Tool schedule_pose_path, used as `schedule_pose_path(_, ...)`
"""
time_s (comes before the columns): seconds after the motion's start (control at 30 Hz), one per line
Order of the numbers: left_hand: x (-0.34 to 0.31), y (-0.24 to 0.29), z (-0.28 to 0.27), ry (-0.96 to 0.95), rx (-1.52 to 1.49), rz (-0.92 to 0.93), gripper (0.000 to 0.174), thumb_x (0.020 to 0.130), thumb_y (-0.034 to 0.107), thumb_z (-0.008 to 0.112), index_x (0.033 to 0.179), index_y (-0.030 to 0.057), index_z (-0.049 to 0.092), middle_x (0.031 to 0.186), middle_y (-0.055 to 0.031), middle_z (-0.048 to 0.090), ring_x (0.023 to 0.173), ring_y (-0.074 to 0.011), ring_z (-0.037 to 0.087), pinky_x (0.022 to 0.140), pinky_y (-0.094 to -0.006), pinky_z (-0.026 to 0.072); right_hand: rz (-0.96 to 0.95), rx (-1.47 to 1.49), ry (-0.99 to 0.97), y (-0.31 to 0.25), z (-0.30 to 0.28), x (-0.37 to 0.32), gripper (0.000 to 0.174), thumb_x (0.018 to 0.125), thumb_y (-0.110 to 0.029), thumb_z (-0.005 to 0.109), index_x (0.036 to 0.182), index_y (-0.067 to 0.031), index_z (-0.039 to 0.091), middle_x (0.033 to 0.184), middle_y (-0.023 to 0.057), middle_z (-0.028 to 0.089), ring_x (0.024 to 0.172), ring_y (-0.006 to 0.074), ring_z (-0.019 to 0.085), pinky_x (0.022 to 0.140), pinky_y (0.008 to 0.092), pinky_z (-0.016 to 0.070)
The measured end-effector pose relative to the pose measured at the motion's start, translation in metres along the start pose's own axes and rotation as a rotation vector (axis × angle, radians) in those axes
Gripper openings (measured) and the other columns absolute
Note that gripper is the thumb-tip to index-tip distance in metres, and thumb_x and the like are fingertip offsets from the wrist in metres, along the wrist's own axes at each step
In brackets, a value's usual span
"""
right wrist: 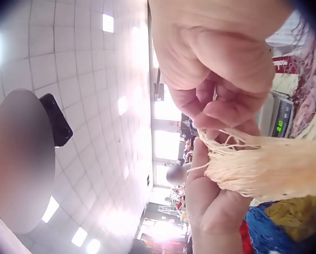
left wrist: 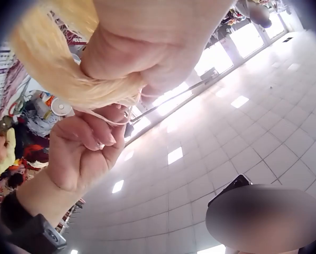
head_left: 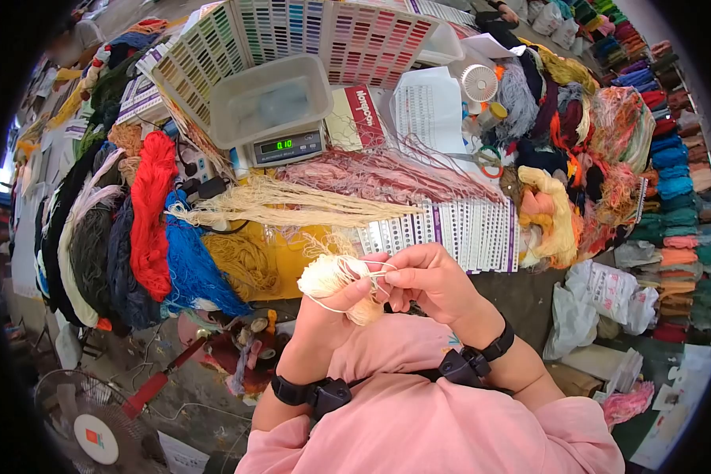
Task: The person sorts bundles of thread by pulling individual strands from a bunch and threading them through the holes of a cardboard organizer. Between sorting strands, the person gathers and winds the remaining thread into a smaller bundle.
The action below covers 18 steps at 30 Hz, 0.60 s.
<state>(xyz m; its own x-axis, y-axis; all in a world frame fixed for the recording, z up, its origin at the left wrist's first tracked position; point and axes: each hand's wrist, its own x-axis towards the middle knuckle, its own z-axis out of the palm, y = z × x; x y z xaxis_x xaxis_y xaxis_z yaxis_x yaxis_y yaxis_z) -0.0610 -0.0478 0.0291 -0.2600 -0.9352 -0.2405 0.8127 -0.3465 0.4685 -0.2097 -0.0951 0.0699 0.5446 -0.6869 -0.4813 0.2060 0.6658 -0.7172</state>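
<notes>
A cream skein of yarn (head_left: 329, 278) is gripped in my left hand (head_left: 324, 320), thumb laid across it. My right hand (head_left: 434, 284) pinches thin strands of the same yarn at the skein's right end, close to the left fingertips. In the right wrist view the skein (right wrist: 269, 166) spreads out to the right from the left hand (right wrist: 216, 211), and the right hand (right wrist: 216, 69) has its fingers curled in at the strands. The left wrist view shows the skein (left wrist: 57, 69) bent under the left hand (left wrist: 142, 42), with the right hand (left wrist: 81, 148) just below.
A long cream hank (head_left: 292, 201) lies across the table beyond the hands, with pink yarn (head_left: 387, 175) behind it. A scale (head_left: 288, 147) reading 0.10 carries a plastic tub (head_left: 270, 99). Red (head_left: 155, 213) and blue (head_left: 201, 265) hanks hang at the left; a fan (head_left: 95, 426) stands lower left.
</notes>
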Motion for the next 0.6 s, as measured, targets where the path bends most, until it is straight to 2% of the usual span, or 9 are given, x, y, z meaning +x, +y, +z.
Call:
schedule_pose_path(0.1,-0.003,0.003,-0.003,0.044,-0.051,-0.024,0.031,0.077,0.012,0.055,0.102,-0.0066,0.048,0.082,-0.0102,0.056,0.071,-0.0158,0.054,0.064,-0.0276,0.0433,0.022,-0.017,-0.025,0.003,0.003,0.002,0.011,0.078,-0.009,0.053,0.080,0.0007,0.058,0.065,0.0067,0.059,0.049,0.0088,0.055,0.043,0.0166,0.0429)
schedule_pose_path(0.2,-0.005,0.006,-0.004,-0.024,-0.095,0.002,0.030,0.077,0.012,0.055,0.101,-0.0056,0.049,0.081,-0.0101,0.056,0.069,-0.0163,0.054,0.060,-0.0277,0.0432,0.028,-0.044,-0.043,0.007,0.005,0.005,0.012,0.080,-0.010,0.051,0.082,0.0005,0.056,0.065,0.0070,0.059,0.049,0.0088,0.055,0.043,0.0167,0.0430)
schedule_pose_path(0.33,-0.008,0.005,-0.013,0.018,-0.114,0.005,0.029,0.077,0.013,0.055,0.099,-0.0051,0.050,0.081,-0.0102,0.056,0.068,-0.0163,0.054,0.059,-0.0276,0.0431,0.046,-0.050,-0.054,0.010,0.011,0.009,0.012,0.080,-0.010,0.050,0.081,0.0004,0.055,0.066,0.0074,0.059,0.049,0.0090,0.055,0.044,0.0168,0.0434)
schedule_pose_path(0.4,-0.009,0.008,-0.015,0.004,-0.119,0.020,0.027,0.078,0.014,0.055,0.098,-0.0048,0.051,0.082,-0.0104,0.057,0.069,-0.0169,0.055,0.059,-0.0281,0.0437,0.063,-0.060,-0.047,0.010,0.014,0.011,0.012,0.080,-0.011,0.050,0.080,0.0002,0.056,0.064,0.0056,0.058,0.050,0.0079,0.054,0.046,0.0167,0.0432)
schedule_pose_path(0.43,-0.011,0.008,-0.015,0.056,-0.094,0.025,0.027,0.078,0.014,0.055,0.097,-0.0046,0.051,0.082,-0.0107,0.057,0.070,-0.0172,0.055,0.060,-0.0287,0.0442,0.072,-0.065,-0.044,0.011,0.015,0.012,0.012,0.080,-0.011,0.050,0.080,0.0001,0.056,0.064,0.0046,0.057,0.050,0.0074,0.054,0.047,0.0167,0.0431)
schedule_pose_path(0.53,-0.017,0.011,-0.018,0.164,-0.069,0.029,0.027,0.078,0.014,0.055,0.097,-0.0040,0.051,0.085,-0.0117,0.057,0.074,-0.0179,0.056,0.064,-0.0298,0.0454,-0.087,-0.251,-0.121,0.025,0.017,0.017,0.013,0.081,-0.012,0.051,0.081,0.0001,0.057,0.062,0.0018,0.055,0.047,0.0044,0.047,0.044,0.0157,0.0368)
schedule_pose_path(0.6,-0.019,0.010,-0.022,0.171,-0.119,0.019,0.026,0.079,0.015,0.054,0.097,-0.0036,0.051,0.088,-0.0125,0.057,0.077,-0.0176,0.056,0.065,-0.0299,0.0459,0.031,-0.192,-0.036,0.019,0.022,0.016,0.014,0.080,-0.012,0.052,0.082,0.0000,0.057,0.060,-0.0007,0.052,0.046,0.0027,0.039,0.042,0.0159,0.0308)
